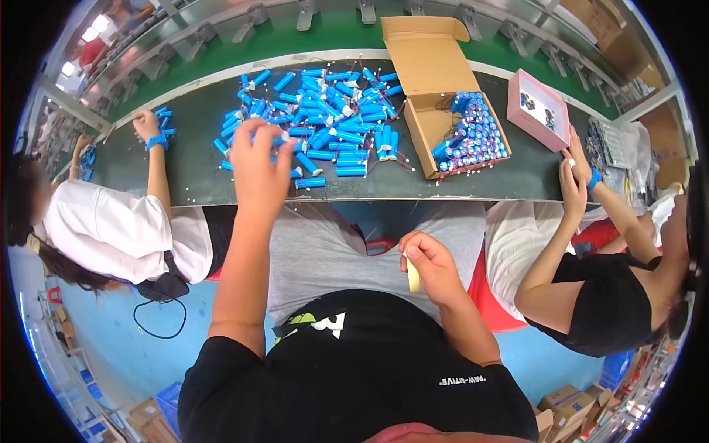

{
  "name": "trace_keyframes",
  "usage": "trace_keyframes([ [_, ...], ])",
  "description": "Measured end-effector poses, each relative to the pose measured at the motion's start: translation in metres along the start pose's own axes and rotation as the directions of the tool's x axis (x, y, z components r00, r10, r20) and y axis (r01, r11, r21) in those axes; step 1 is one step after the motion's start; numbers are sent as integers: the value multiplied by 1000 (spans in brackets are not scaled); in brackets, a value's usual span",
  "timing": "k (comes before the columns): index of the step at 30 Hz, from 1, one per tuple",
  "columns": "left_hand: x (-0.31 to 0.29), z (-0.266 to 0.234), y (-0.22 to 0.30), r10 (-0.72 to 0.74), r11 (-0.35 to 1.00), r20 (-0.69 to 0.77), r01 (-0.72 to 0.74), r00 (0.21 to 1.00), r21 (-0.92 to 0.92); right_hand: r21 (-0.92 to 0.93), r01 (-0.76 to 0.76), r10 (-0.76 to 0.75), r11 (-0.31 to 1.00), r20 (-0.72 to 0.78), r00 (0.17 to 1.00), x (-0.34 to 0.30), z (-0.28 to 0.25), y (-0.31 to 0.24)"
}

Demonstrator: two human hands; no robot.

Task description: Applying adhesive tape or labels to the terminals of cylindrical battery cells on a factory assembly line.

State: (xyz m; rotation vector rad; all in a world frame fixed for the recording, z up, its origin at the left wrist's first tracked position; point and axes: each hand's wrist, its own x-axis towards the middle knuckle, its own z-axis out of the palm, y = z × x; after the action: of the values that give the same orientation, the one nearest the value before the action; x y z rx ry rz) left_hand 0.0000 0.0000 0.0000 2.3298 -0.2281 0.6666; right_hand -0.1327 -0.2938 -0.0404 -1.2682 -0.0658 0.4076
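Loose blue cylindrical batteries [321, 122] with white ends and thin dark red wires lie in a heap on the dark bench. My left hand [258, 159] is over the near left side of this heap, its fingers curled and thumb drawn in. Something pale shows at the fingertips, but I cannot make out what they hold. Low over my lap, my right hand [432, 267] is closed round a roll of pale yellow tape [413, 276]. Right of the heap stands an open cardboard box [419, 140], partly filled with blue batteries standing on end.
A pink box [515, 105] with small dark parts sits farther right, beside a co-worker's hands [574, 173]. At the left, another co-worker's hand [146, 125] is by a few blue batteries [165, 122]. Behind the bench runs a green conveyor [340, 33].
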Motion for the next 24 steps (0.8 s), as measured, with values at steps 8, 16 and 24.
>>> trace_keyframes([
  [8,8,-1,-37,-6,906,-113,53,994,421,-11,37,-37,999,-17,999,5,-1,-4],
  [16,15,-4,-43,-4,820,-150,89,989,565,29,62,-60,998,-70,996,3,-15,2],
  [24,6,-7,-53,-3,876,-216,107,976,471,-9,116,-116,993,-103,988,0,-26,4],
])
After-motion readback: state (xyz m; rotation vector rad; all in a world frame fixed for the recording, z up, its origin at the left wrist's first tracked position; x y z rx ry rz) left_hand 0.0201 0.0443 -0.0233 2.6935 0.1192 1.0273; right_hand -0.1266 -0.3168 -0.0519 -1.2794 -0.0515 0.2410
